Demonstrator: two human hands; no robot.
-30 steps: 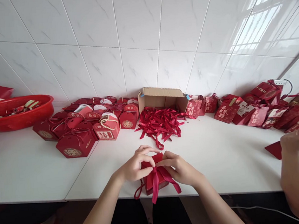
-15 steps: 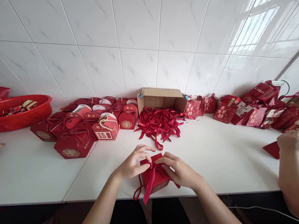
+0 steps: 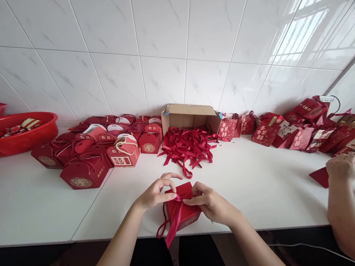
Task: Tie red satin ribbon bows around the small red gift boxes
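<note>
A small red gift box (image 3: 188, 218) lies at the table's front edge, between my two hands. Across its top runs a shiny red ribbon (image 3: 175, 225), one tail hanging past the box's front. My left hand (image 3: 158, 192) pinches the ribbon at the box's upper left, thumb against index finger. From the other side, my right hand (image 3: 210, 199) grips the ribbon near its crossing, fingers closed. A twisted red cord loop (image 3: 162, 229) sticks out at the box's left. Beyond my hands lies a heap of loose red ribbons (image 3: 190, 148).
An open cardboard carton (image 3: 190, 110) stands behind the ribbon heap. Red gift boxes (image 3: 85, 171) crowd the left, beside a red plastic basin (image 3: 43, 127). More red boxes (image 3: 268, 128) line the right. Another person's hands (image 3: 346, 169) work at the right edge.
My right hand's fingers have closed together on the ribbon, its thumb now straighter. The ribbon has shifted, its tail hanging slightly lower. The view has turned slightly right.
</note>
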